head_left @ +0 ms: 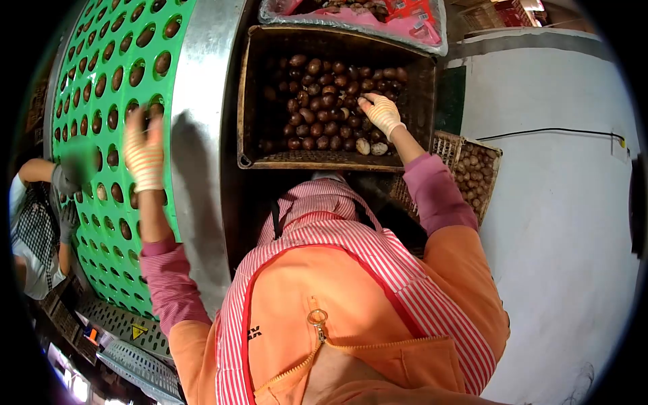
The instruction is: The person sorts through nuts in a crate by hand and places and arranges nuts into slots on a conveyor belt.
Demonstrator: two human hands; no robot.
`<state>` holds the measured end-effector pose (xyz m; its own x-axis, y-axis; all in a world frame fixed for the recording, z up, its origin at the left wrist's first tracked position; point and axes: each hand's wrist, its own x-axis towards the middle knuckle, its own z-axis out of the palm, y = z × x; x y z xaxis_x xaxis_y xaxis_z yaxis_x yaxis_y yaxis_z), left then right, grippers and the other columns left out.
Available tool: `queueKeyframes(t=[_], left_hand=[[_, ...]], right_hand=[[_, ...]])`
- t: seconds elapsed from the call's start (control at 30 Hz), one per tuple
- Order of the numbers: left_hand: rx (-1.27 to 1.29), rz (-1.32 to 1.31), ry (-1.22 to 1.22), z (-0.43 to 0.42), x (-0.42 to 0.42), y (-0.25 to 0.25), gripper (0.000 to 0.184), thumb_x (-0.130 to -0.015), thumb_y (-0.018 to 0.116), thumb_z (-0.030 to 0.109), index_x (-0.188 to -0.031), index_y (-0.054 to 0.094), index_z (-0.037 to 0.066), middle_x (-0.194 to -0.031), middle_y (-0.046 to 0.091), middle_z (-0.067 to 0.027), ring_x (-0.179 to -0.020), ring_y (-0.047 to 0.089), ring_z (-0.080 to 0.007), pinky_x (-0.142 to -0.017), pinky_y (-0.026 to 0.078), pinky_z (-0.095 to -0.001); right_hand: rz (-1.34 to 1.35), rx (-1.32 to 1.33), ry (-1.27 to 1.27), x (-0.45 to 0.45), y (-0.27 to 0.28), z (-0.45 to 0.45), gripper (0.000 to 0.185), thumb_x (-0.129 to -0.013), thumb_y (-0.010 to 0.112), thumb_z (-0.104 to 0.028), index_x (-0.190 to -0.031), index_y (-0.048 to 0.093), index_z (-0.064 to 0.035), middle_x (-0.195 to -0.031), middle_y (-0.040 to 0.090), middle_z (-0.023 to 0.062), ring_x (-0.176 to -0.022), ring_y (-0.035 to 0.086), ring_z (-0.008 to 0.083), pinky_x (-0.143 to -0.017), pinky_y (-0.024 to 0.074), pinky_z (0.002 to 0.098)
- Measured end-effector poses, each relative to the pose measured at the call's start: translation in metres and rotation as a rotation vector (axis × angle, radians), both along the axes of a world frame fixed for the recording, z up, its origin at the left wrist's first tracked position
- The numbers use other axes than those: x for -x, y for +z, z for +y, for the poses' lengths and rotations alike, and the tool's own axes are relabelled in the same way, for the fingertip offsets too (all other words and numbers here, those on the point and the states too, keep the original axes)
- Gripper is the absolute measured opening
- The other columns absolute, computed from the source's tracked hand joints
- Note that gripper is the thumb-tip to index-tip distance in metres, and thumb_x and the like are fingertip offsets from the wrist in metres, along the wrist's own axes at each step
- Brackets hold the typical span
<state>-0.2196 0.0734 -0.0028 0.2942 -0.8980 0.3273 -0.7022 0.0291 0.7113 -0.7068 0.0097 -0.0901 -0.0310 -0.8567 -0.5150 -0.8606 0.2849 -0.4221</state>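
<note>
My left hand, in a striped glove with bare fingertips, is over the green perforated belt. Its fingers point away from me with a gap between them, blurred at the tips, near one of the dark brown egg-shaped items that sit in the belt's oval holes. Over at the crate, my right hand reaches in above a pile of similar glossy brown items. Its fingers are slightly bent and I see nothing held in them. Two paler, mottled items lie by the crate's near wall.
A steel edge separates belt and crate. Behind the crate stands a lined bin with pink and red packaging. A second crate of lighter round items is at right. Across the belt, a co-worker's gloved hands are at its far side.
</note>
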Motion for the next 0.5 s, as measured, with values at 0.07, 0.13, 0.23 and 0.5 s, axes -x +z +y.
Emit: queueKeyframes(t=[0.07,0.13,0.23,0.5], left_hand=[[-0.351,0.017,-0.24,-0.008,0.088,-0.004,0.037,-0.088,0.066,0.018,-0.122,0.06,0.004,-0.118,0.063,-0.0188,-0.106,0.062,-0.0319,-0.093,0.048,-0.0391],[-0.503,0.004,-0.516,-0.024,0.16,-0.023,0.043,-0.088,0.061,0.02,-0.128,0.056,0.003,-0.12,0.061,-0.023,-0.115,0.057,-0.0382,-0.098,0.045,-0.0413],[-0.834,-0.155,-0.61,-0.048,0.211,-0.083,0.048,-0.088,0.057,0.016,-0.133,0.049,0.003,-0.13,0.053,-0.0233,-0.12,0.052,-0.0387,-0.101,0.043,-0.0421],[-1.162,-0.495,-0.601,-0.084,0.262,-0.136,0.09,-0.079,0.07,0.013,-0.152,0.018,0.012,-0.158,0.018,-0.0146,-0.14,0.03,-0.0373,-0.113,0.033,-0.0418]], right_hand=[[-0.013,-0.079,0.106,0.004,-0.029,-0.017,0.053,-0.093,0.05,-0.042,-0.132,0.055,-0.0064,-0.132,0.056,0.0199,-0.122,0.053,0.0349,-0.1,0.0433,0.0405],[-0.067,-0.104,0.18,-0.005,-0.048,-0.028,0.056,-0.093,0.049,-0.045,-0.133,0.054,-0.0063,-0.133,0.055,0.0205,-0.122,0.053,0.0351,-0.101,0.0425,0.0407],[-0.01,-0.144,0.268,-0.022,-0.077,-0.033,0.064,-0.092,0.045,-0.05,-0.137,0.049,-0.0045,-0.134,0.054,0.0205,-0.123,0.052,0.0354,-0.103,0.0408,0.0422],[0.119,-0.4,0.3,-0.047,-0.042,-0.064,0.075,-0.085,0.049,-0.069,-0.121,0.063,-0.0047,-0.11,0.069,0.0171,-0.103,0.066,0.028,-0.087,0.0511,0.0381]])
